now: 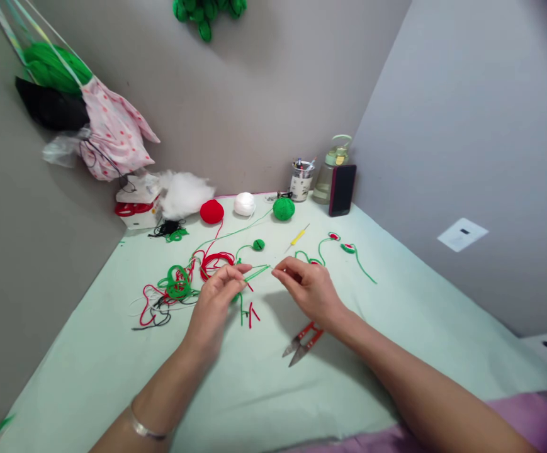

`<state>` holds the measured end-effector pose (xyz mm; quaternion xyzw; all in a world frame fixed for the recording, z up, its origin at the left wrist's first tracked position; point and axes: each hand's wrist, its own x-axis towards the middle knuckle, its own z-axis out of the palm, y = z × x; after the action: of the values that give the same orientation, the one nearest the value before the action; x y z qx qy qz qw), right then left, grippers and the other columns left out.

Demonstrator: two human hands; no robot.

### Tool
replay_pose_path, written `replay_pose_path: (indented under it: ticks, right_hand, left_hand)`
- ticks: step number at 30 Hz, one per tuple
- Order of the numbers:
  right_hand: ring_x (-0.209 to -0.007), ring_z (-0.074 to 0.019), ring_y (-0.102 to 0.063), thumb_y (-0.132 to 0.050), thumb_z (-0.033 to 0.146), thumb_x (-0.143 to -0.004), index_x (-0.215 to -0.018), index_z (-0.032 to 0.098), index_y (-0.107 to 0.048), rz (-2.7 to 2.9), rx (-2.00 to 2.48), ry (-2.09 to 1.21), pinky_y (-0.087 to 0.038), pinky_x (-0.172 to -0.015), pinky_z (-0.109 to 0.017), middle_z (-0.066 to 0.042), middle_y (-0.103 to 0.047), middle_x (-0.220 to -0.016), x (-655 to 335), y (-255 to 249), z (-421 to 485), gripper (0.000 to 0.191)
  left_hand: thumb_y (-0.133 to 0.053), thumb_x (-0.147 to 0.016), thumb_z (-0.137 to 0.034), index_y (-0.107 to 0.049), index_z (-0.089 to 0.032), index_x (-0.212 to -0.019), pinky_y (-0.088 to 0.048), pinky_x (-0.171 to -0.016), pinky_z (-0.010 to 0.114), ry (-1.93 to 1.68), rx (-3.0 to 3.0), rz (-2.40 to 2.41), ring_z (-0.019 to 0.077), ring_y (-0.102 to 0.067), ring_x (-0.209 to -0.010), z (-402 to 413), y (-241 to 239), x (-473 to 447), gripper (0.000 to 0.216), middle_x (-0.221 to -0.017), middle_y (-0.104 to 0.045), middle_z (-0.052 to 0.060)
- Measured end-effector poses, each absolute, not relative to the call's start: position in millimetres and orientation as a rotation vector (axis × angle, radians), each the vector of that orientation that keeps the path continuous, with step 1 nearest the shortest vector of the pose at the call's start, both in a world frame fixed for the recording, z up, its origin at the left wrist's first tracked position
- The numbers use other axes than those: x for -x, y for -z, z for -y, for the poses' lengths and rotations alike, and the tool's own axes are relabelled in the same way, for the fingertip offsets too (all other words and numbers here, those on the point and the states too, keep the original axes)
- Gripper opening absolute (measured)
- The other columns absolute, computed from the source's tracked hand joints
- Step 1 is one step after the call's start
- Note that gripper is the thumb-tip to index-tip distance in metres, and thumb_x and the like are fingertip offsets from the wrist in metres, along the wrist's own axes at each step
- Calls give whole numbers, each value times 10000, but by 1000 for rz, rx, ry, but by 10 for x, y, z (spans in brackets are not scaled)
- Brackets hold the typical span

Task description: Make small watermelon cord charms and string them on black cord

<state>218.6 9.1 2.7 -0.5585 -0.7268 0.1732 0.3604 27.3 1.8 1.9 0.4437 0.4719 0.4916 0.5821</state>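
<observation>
My left hand [220, 292] is closed in a pinch on green yarn [258, 272], whose strands stretch toward the right. Close to their end, the fingertips of my right hand [307, 284] are pressed together on something too small to make out. Orange-handled thread snips [302, 343] lie on the table below my right wrist, partly covered by it. Short red yarn pieces [252, 314] rest beside my left hand. Behind the hands are a small green crocheted ball [259, 245] with a yarn tail and a yellow-handled crochet hook [298, 236].
Tangled yarn [177, 283] spreads at the left. Red [211, 212], white [244, 204] and green [283, 209] yarn balls line the back, near a pen cup [302, 181], a bottle [325, 176] and a phone [342, 190]. Small red-and-green crocheted pieces [347, 248] lie right.
</observation>
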Motion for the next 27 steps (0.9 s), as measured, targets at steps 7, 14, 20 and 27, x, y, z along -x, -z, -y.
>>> replay_pose_path:
  ticks: [7,14,20,27]
  right_hand:
    - [-535,-104,-419,-571,304,-904,-834,207,-681,1808,1478,-674,-320,-563,-225,49,-491,-570,-2250,-98,-144,163]
    - [-569,-96,-433,-564,324,-927,-890,198,-699,1935,1363,-866,-328,-574,-228,43,-534,-623,-2169,-147,-49,188]
    - [-630,-108,-465,-514,372,-977,-1045,216,-669,2072,1256,-1061,-362,-590,-225,30,-568,-726,-2251,-313,46,231]
    - [-904,-235,-574,-730,154,-808,-1027,193,-617,2928,1305,-650,-414,-770,-337,-60,-621,-989,-2588,-452,304,249]
  left_hand:
    - [-561,-787,-181,-526,-213,-681,-377,-897,333,-1319,-996,-1050,204,-571,-997,-107,-89,-102,116,-955,-678,24]
    - [-609,-878,-287,-595,-274,-1100,-356,-592,254,-1142,-1372,-1026,131,-446,-579,-35,-95,-169,223,-614,-466,-74]
    - [-515,-953,-287,-734,-224,-925,-425,-717,303,-966,-2008,-1022,174,-567,-747,-51,-49,-158,229,-815,-654,29]
    - [-621,-916,-360,-722,-208,-833,-415,-586,220,-1490,-1331,-1107,121,-472,-620,-161,-399,287,200,-631,-516,-23]
